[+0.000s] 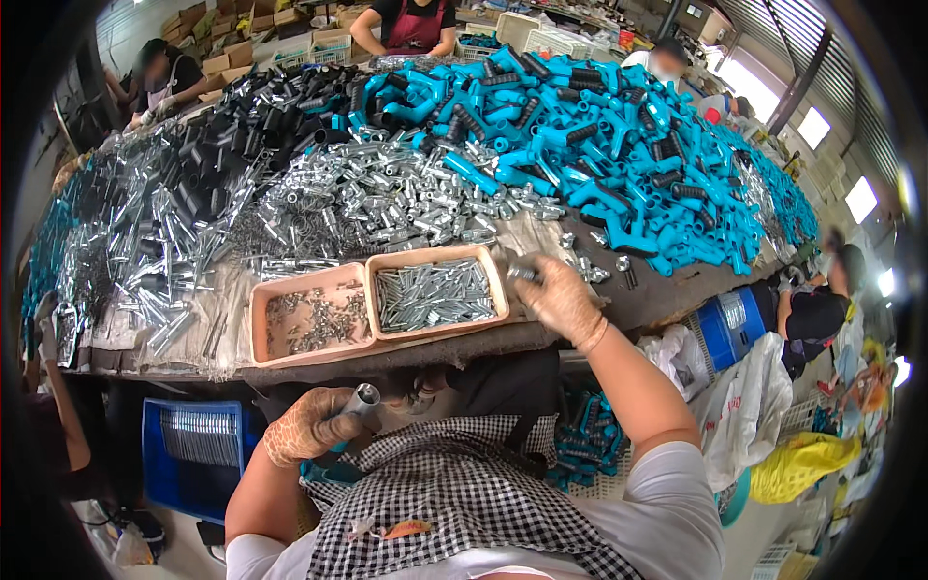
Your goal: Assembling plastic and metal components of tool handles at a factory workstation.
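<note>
My left hand [311, 426], in a patterned glove, is wrapped round a teal handle with a bright metal tube [362, 397] standing out of its top, low in front of my apron. Over the table edge, my gloved right hand [563, 304] has its fingers curled beside the right wall of a tray [499, 290] full of slim metal pins. A small dark and silvery piece [524, 274] shows at those fingertips, too blurred to name. Joined to that tray on the left is another tray [259, 324] with small metal bits in it.
Behind the trays lie heaped silver metal fittings [416, 193], teal handles [599, 135] and black sleeves [261, 126]. A blue crate [153, 454] stands below the table on the left, a blue bin [730, 324] on the right. Several co-workers are around the table.
</note>
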A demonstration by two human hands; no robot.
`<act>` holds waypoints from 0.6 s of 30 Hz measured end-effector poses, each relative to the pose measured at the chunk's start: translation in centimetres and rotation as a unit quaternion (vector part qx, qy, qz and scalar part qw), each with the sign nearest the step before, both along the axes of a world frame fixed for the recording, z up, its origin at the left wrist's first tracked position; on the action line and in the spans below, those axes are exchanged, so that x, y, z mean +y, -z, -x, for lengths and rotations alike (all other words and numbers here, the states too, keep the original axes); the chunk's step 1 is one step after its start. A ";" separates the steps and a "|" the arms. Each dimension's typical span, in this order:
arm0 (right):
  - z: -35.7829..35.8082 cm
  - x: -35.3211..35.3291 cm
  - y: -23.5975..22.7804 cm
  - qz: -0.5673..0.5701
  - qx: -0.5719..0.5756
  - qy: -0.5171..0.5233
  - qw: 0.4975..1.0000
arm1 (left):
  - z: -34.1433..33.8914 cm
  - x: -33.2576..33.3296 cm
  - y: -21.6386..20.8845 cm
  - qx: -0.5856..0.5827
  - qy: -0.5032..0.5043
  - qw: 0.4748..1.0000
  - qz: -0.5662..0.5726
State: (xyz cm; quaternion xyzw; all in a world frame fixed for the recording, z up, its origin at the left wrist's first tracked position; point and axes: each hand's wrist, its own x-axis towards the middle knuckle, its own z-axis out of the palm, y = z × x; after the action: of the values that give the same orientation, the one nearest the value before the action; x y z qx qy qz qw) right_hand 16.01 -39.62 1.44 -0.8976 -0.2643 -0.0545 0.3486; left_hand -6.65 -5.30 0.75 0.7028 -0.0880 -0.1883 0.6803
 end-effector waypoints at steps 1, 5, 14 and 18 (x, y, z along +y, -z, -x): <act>-1.8 -0.1 0.3 -0.002 -0.015 0.028 0.999 | -0.1 0.3 0.5 0.021 0.017 0.999 0.035; -7.0 1.2 3.1 0.013 -0.069 0.105 0.992 | -0.5 0.5 3.3 0.026 -0.016 0.999 0.033; -14.1 7.0 0.7 0.160 -0.154 0.033 0.974 | -2.4 0.0 2.8 0.039 -0.031 0.999 -0.018; -18.2 10.1 3.4 0.275 -0.092 0.044 0.956 | -2.3 -0.1 4.2 0.053 -0.015 0.998 -0.030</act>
State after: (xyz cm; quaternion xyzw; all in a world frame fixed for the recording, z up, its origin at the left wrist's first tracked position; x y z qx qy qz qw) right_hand 34.22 -29.53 -1.96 -0.9606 -0.2602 -0.0778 0.0594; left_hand -4.32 -5.42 -3.50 0.7130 -0.0361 -0.2173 0.6657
